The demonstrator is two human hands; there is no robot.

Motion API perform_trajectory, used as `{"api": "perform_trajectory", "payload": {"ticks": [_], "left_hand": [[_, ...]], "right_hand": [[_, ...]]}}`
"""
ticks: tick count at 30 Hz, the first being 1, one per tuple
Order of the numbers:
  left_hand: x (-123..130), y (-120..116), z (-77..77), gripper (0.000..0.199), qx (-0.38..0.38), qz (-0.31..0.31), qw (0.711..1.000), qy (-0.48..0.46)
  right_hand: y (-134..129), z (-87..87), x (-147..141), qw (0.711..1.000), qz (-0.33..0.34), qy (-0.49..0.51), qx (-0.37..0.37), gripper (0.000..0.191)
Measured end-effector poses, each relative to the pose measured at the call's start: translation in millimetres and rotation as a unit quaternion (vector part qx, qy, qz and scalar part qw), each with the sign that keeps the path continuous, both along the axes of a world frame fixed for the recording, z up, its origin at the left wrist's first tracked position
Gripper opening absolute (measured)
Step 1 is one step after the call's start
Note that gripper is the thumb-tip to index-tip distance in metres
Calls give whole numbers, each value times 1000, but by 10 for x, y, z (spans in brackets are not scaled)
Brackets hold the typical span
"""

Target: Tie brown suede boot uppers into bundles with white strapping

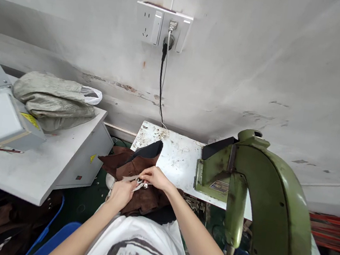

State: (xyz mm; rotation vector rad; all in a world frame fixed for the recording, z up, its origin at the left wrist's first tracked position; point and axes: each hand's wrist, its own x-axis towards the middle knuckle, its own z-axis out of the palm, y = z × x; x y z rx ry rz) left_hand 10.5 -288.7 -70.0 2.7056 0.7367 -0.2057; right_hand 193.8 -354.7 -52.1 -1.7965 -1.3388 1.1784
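Brown suede-like pieces (140,201) with some dark lining lie on my lap and reach up towards the white table. At their middle is a pale strip with small shiny metal and white fittings (145,185), too small to make out fully. My left hand (121,194) is closed at the left end of the strip, fingers bent over it. From the right, my right hand (157,179) pinches at the fittings with thumb and forefinger. The two hands almost touch. A brown piece with a black inner side (154,148) stands up just beyond them.
On the right stands a green press-like machine (278,189) beside the stained white table (179,154). A grey cabinet (73,164) on the left carries a grey sack (53,100) and a white box (3,116). Blue baskets (59,209) sit low left. Cables (161,80) hang from a wall socket.
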Motion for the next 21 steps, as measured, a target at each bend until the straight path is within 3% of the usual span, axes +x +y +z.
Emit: {"api": "perform_trajectory", "payload": {"ticks": [9,14,18,21], "left_hand": [[-63,25,0,29,-21,-6,1000,-10],[-131,121,364,29,-55,-41,996,-62],[7,194,730,23,7,-41,997,-60],[170,244,845,17,-67,-4,993,-94]], "right_hand": [[29,-48,-327,992,-46,-115,30,16],[-48,-116,-343,991,-51,-122,29,14],[-110,-92,-280,995,-38,-86,33,22],[-144,-82,-229,999,-30,-26,30,19]]}}
